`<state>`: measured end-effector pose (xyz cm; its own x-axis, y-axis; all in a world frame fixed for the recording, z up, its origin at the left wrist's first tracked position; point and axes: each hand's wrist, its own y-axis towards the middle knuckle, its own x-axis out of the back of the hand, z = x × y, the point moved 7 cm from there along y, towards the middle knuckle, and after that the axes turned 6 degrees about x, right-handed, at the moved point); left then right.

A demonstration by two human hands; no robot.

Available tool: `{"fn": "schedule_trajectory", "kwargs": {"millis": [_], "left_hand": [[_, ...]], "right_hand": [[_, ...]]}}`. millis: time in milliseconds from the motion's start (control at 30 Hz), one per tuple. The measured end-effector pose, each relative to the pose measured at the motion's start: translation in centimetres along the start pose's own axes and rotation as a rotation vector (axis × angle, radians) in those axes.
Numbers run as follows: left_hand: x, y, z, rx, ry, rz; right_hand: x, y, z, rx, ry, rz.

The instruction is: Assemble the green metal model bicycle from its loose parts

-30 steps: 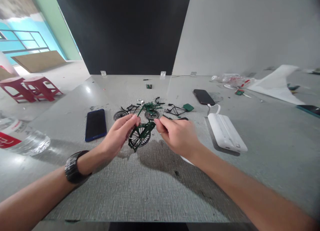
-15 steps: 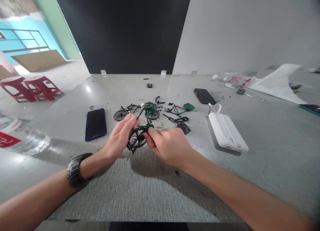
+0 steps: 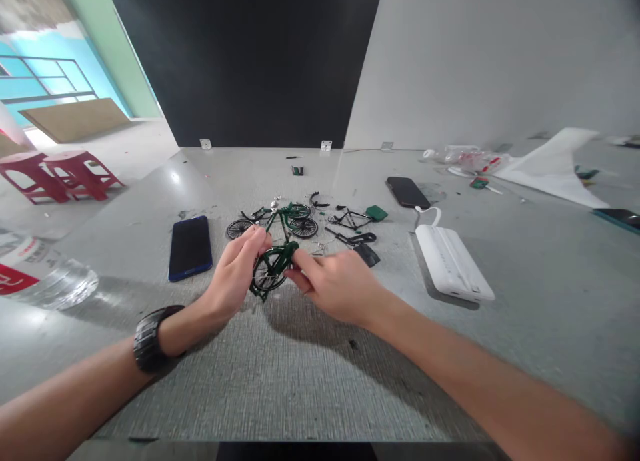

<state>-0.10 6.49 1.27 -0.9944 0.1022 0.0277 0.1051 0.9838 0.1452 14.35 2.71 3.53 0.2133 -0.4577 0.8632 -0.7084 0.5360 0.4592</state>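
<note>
A small green model bicycle (image 3: 285,249) is held between my two hands, its spoked black wheel (image 3: 265,273) toward me. My left hand (image 3: 239,264) closes on the frame from the left, and its fingertips are partly hidden. From the right, my right hand (image 3: 333,282) pinches the green mudguard area beside that wheel with thumb and forefinger. Just beyond lie loose model parts: a spoked wheel (image 3: 240,229), another wheel (image 3: 304,228), a black bicycle frame (image 3: 353,218) and a black curved part (image 3: 353,237).
A blue-edged phone (image 3: 191,248) lies left, near a water bottle (image 3: 43,274). On the right are a white power bank (image 3: 453,262) and a black phone (image 3: 407,192). Farther back are a small screwdriver (image 3: 295,157) and a plastic bag (image 3: 467,156). A dark panel (image 3: 245,61) stands behind.
The model bicycle has turned slightly, its handlebar end shifting left, and more of the green mudguard shows. Both hands keep hold of it, with the right fingers slightly repositioned.
</note>
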Motion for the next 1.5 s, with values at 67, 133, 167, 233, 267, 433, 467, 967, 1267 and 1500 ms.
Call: {"fn": "schedule_trajectory", "kwargs": {"millis": [67, 133, 167, 233, 267, 433, 467, 967, 1267, 1500], "left_hand": [[-0.3, 0.0, 0.0, 0.021, 0.012, 0.030], [-0.6, -0.1, 0.0, 0.047, 0.032, 0.061], [-0.7, -0.1, 0.0, 0.054, 0.037, 0.076], [-0.8, -0.1, -0.1, 0.050, 0.037, 0.097], [-0.8, -0.1, -0.3, 0.037, 0.031, 0.098], [-0.2, 0.0, -0.7, -0.022, -0.012, 0.038], [-0.2, 0.0, -0.6, -0.009, -0.007, 0.032], [-0.3, 0.1, -0.1, 0.006, -0.004, 0.048], [-0.9, 0.0, -0.2, 0.013, 0.005, 0.104], [-0.3, 0.4, 0.2, 0.073, -0.032, 0.027]], "right_hand": [[0.3, 0.1, 0.5, 0.011, 0.003, -0.036], [1.1, 0.2, 0.2, -0.024, 0.013, -0.098], [1.6, 0.3, -0.2, -0.052, 0.016, -0.130], [2.4, 0.3, -1.3, -0.121, 0.001, -0.169], [2.4, 0.3, -1.8, -0.153, -0.012, -0.162], [0.3, 0.2, -1.1, -0.074, 0.010, -0.019], [0.0, 0.2, -0.5, -0.028, 0.012, -0.015], [-0.3, 0.1, -0.8, -0.049, -0.009, -0.023], [0.8, 0.1, -2.7, -0.207, 0.084, -0.078], [-1.1, -0.1, -0.9, -0.051, 0.095, 0.051]]}}
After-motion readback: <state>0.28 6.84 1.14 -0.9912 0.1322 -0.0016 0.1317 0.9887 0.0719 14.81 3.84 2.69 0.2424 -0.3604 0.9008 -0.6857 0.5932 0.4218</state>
